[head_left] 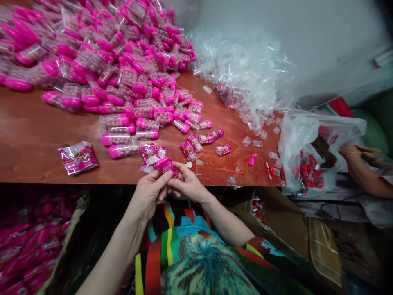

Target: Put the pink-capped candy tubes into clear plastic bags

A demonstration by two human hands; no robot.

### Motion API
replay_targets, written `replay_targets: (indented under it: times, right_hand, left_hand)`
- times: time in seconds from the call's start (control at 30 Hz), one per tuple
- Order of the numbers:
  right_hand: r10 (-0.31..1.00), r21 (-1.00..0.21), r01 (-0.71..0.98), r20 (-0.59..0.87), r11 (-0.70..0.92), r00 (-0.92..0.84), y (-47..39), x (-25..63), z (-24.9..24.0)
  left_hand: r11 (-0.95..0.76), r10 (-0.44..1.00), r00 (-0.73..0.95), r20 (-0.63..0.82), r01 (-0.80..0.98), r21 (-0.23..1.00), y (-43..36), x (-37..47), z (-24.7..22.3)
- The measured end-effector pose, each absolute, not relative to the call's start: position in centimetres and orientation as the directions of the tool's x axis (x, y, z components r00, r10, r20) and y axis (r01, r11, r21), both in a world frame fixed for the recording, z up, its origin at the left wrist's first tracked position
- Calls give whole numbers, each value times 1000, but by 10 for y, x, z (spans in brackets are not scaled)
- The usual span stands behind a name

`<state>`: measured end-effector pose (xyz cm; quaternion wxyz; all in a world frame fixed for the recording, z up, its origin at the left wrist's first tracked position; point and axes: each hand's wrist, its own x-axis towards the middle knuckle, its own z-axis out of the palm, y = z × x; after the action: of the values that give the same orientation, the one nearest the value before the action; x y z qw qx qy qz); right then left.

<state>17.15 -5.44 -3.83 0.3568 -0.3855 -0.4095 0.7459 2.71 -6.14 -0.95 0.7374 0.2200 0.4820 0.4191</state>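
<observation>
My left hand (149, 192) and my right hand (188, 184) meet at the near edge of the brown table (33, 135). Together they pinch a small pink capsule-shaped packet (166, 166), the fingertips of both hands on it. Just beyond lie several pink printed wrappers (150, 154) and a folded wrapper (78, 157) to the left. A big heap of pink-capped clear capsules filled with beads (101, 61) covers the far left of the table.
A pile of clear plastic capsule shells (242, 69) lies at the back right. A white plastic bag with red pieces (310, 155) sits at the right edge, another person's hand (365, 157) by it. A box of pink packets (27, 250) stands below left.
</observation>
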Motion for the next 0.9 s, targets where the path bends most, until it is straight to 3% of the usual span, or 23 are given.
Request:
replay_targets:
  times: [0.37, 0.5, 0.63, 0.7, 0.8, 0.9]
  right_hand:
    - [840, -874, -203, -322, -441, -437, -49, 168, -33]
    - [886, -872, -264, -317, -413, -338, -39, 183, -25]
    - [975, -919, -327, -212, -221, -62, -26, 200, -19]
    - [990, -967, -224, -137, -124, 42, -22, 197, -21]
    - [999, -992, 121, 22, 26, -35, -19, 177, -26]
    - [959, -810, 522, 174, 269, -224, -10, 149, -32]
  left_hand:
    - [599, 800, 291, -525, -431, 675, -61, 13, -2]
    - [553, 819, 128, -559, -434, 711, -64, 4, -3]
    - [486, 832, -57, -552, -404, 775, -65, -4, -7]
    - [476, 834, -77, -547, -402, 782, -64, -6, -9]
    - [466, 837, -87, -541, -407, 786, -60, -3, -10]
    - [465, 836, -97, -540, -397, 791, -55, 1, -13]
